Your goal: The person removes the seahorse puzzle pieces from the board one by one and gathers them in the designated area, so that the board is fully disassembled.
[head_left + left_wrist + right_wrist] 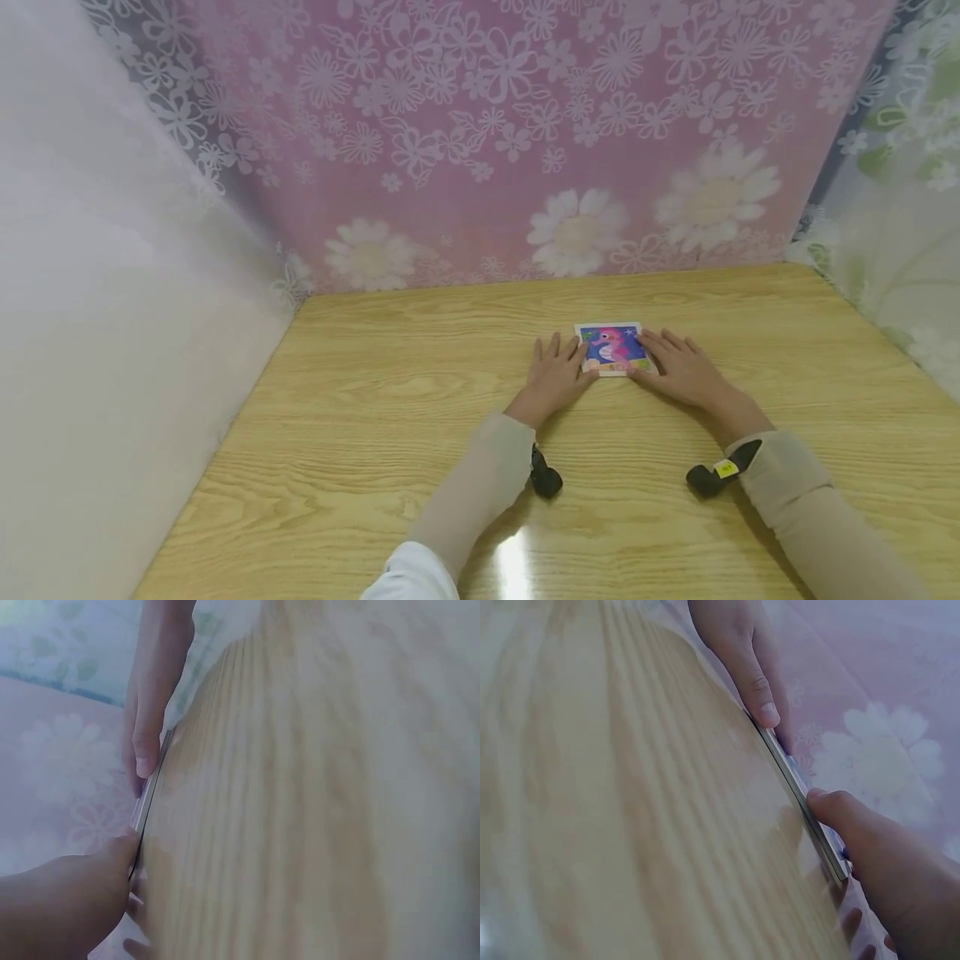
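A small square picture board (613, 348) lies flat on the wooden table, showing a pink seahorse on blue inside a white border. My left hand (553, 377) rests at its left side, fingers spread and nearly straight, the thumb by the lower left corner. On the opposite side, my right hand (684, 372) touches the right edge with extended fingers, its thumb at the lower right. Seen edge-on in the right wrist view, the board (802, 799) looks thin and layered, with both thumbs on its near edge. Some fingertips are hidden in the wrist views.
The wood-grain table (390, 467) meets a pink flowered cloth (480, 167) at its back edge. Pale cloth hangs along the left (135, 317) and right sides. Black wrist-worn devices sit below both wrists, just above the tabletop.
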### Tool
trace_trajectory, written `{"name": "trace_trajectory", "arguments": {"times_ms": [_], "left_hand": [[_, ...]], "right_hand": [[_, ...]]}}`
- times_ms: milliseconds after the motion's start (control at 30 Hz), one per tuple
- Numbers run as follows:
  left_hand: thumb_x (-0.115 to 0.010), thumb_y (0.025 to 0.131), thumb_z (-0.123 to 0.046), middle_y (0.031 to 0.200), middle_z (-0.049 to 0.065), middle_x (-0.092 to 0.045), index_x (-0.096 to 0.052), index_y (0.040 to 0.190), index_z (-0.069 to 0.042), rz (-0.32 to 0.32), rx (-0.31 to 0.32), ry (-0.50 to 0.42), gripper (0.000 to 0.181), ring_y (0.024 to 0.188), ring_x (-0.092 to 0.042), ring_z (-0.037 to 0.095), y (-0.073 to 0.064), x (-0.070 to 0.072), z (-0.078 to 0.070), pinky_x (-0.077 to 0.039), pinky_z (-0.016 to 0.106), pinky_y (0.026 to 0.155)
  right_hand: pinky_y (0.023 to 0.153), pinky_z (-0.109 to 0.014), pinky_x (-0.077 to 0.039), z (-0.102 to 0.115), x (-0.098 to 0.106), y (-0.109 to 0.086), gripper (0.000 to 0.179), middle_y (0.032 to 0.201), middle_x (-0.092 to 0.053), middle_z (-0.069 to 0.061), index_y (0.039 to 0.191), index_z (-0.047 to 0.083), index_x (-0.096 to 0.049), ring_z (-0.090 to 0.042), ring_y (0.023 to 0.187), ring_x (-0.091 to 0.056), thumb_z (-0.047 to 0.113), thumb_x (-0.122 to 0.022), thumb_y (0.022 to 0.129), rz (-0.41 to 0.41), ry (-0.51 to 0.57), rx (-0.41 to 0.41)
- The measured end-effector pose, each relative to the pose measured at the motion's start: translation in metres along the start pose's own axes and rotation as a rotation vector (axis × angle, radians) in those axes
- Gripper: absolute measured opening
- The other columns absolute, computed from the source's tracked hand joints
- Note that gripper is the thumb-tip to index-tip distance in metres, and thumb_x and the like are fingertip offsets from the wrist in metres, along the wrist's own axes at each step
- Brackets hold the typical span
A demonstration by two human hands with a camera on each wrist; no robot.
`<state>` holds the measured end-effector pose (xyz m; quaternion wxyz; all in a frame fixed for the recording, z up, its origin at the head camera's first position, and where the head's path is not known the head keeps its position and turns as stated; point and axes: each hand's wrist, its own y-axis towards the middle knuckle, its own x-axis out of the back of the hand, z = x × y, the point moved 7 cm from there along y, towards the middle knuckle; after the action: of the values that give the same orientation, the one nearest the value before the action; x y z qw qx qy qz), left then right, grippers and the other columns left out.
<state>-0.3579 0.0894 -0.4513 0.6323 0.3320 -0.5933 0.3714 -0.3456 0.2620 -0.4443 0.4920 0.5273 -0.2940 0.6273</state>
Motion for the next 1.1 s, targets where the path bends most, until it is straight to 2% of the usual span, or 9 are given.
{"name": "trace_trajectory", "arguments": {"times_ms": [367,1100], "left_hand": [[-0.015,0.095,-0.057,0.151,-0.006,-0.016,-0.018,0.148,-0.025,0.008,-0.002,0.024,0.063,0.137,-0.008,0.023,-0.013,-0.001,0.009,-0.008,0.046,0.107],[-0.023,0.096,-0.055,0.150,-0.002,-0.021,-0.025,0.147,-0.022,0.002,0.013,0.000,0.061,0.137,-0.010,0.026,-0.054,0.003,0.033,-0.010,0.047,0.106]], "right_hand": [[0.102,-0.059,-0.008,0.017,-0.005,-0.003,0.075,0.145,-0.026,-0.021,0.141,-0.001,-0.032,-0.044,0.131,-0.017,0.051,-0.047,0.090,-0.001,0.007,0.024],[0.102,-0.058,-0.009,0.058,-0.017,-0.002,0.076,0.142,-0.032,-0.020,0.139,0.000,-0.037,-0.043,0.131,-0.019,0.055,-0.050,0.087,-0.024,-0.003,0.063]]}}
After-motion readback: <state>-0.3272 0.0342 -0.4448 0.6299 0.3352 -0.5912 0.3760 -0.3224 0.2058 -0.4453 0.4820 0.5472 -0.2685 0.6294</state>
